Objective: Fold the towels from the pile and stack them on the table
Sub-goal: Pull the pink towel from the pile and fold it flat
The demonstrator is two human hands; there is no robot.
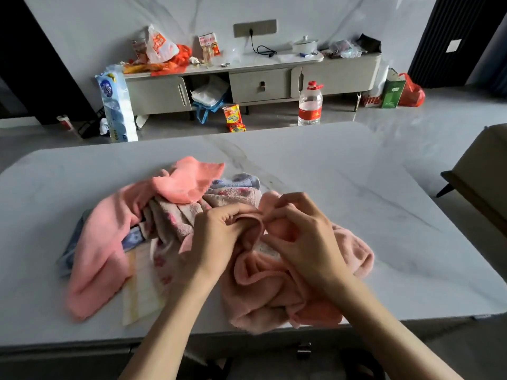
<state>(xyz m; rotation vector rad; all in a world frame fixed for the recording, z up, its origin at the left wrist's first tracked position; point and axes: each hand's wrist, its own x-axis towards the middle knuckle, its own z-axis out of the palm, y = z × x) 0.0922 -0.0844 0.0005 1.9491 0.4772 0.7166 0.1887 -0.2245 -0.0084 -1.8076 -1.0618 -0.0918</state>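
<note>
1. Farthest to the left of the left hand, a blue towel (72, 242) shows from under the edge of the pile on the marble-patterned table (384, 187).
2. Next to it, also left of the left hand, a salmon-pink towel (93, 259) lies crumpled over the blue one. Pink cloth also runs up beyond the left hand's knuckles.
3. Beside the left forearm lies a pale striped towel (142, 289), flat and partly tucked under the salmon-pink towel.
4. A floral towel (175, 220) is bunched against the left side of the left hand and passes under its wrist.
5. The left hand (216, 237) is knuckles-up, with its fingers curled round a fold in the edge of the dusty-pink towel (274, 292).
6. Beyond the gap between the two hands, a lavender towel (242, 181) lies at the far side of the pile.
7. The dusty-pink towel lies rumpled under both hands and reaches the table's near edge. A white label (267, 248) shows on it between the hands.
8. The right hand (304, 237) pinches the same towel edge between thumb and curled fingers, close to the left hand.
9. Far beyond the right hand a water bottle (310, 104) with a red cap stands upright.
10. Well to the right of the right hand, a chair (482, 182) stands apart from the table.
</note>
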